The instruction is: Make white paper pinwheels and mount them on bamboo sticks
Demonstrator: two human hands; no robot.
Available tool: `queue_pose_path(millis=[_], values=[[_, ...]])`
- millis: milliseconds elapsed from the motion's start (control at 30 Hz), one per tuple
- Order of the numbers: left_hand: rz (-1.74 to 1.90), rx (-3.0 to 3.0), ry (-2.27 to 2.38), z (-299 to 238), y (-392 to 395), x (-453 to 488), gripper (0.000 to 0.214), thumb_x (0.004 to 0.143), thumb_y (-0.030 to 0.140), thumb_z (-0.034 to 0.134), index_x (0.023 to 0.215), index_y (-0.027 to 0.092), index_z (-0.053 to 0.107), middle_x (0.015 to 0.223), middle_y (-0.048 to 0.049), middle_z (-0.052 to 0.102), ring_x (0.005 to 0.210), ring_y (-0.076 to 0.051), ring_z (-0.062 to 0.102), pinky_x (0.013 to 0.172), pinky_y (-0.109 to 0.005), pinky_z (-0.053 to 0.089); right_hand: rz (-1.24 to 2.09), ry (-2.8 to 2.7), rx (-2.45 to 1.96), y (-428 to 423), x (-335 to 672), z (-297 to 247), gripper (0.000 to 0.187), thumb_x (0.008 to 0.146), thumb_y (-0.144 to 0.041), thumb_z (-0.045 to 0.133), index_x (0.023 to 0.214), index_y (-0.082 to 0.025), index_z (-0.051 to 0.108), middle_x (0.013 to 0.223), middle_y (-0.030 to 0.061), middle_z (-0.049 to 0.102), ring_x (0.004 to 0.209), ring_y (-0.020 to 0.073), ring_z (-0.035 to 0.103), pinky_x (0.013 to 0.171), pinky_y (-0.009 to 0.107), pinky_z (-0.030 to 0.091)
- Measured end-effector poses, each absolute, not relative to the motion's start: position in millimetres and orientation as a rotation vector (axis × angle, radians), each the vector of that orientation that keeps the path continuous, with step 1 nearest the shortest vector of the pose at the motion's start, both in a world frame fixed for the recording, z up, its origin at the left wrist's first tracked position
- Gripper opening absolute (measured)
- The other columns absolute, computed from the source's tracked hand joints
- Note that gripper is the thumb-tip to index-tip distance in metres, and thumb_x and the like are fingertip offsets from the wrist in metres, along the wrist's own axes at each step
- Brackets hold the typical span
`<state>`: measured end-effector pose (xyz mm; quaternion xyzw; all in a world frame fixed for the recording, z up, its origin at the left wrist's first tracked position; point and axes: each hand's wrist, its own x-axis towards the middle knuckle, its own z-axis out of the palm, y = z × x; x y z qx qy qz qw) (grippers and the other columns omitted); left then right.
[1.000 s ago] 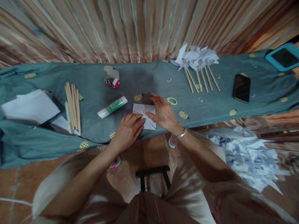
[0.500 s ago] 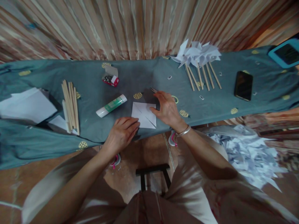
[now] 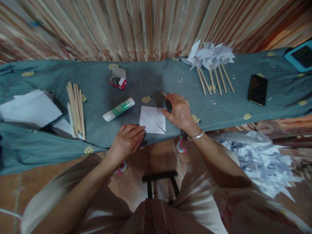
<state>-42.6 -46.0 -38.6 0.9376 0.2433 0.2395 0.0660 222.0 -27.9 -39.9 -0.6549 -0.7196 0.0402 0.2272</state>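
A white paper square (image 3: 152, 119) with diagonal creases lies flat on the teal cloth (image 3: 156, 81) near the table's front edge. My left hand (image 3: 126, 141) rests open at its lower left corner, fingertips touching the paper. My right hand (image 3: 179, 112) lies open at the paper's right edge, thumb on the paper, covering the scissors, of which only the blade tips (image 3: 162, 94) show.
A glue stick (image 3: 118, 109) and a small red pin box (image 3: 118, 79) lie behind the paper. Wooden sticks (image 3: 76, 109) and white sheets (image 3: 29, 109) sit left. Paper pinwheels on sticks (image 3: 211, 65), a black phone (image 3: 257, 89) and a blue tablet (image 3: 301, 57) sit right. Paper scraps (image 3: 258, 162) cover the floor.
The folded paper was opened out flat into a square. My left hand slid off it to its lower left corner, and my right hand shifted to its right edge.
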Motion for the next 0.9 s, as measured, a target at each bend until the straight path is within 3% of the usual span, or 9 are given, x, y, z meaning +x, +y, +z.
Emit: queue_pose_path(millis=[500, 900], values=[[0.619, 2.773, 0.819, -31.8, -49.4, -50.4, 0.018, 0.099, 0.023, 0.055, 0.105, 0.021, 0.072, 0.105, -0.0030, 0.077, 0.097, -0.021, 0.064, 0.086, -0.037, 0.046, 0.145, -1.971, -1.789, -28.1, 228.9, -39.7, 0.042, 0.090, -0.039, 0.057, 0.124, -0.014, 0.062, 0.133, 0.0173, 0.064, 0.124, 0.0357, 0.055, 0.105, 0.053, 0.043], [0.734, 2.712, 0.940, -19.0, -40.8, -62.6, 0.022, 0.097, 0.030, 0.057, 0.081, 0.020, 0.069, 0.077, -0.0021, 0.073, 0.081, -0.020, 0.063, 0.078, -0.037, 0.049, 0.143, -1.914, -1.748, -27.3, 234.4, -42.4, 0.036, 0.087, -0.022, 0.052, 0.121, -0.016, 0.063, 0.128, 0.0159, 0.067, 0.120, 0.0330, 0.060, 0.102, 0.052, 0.048]])
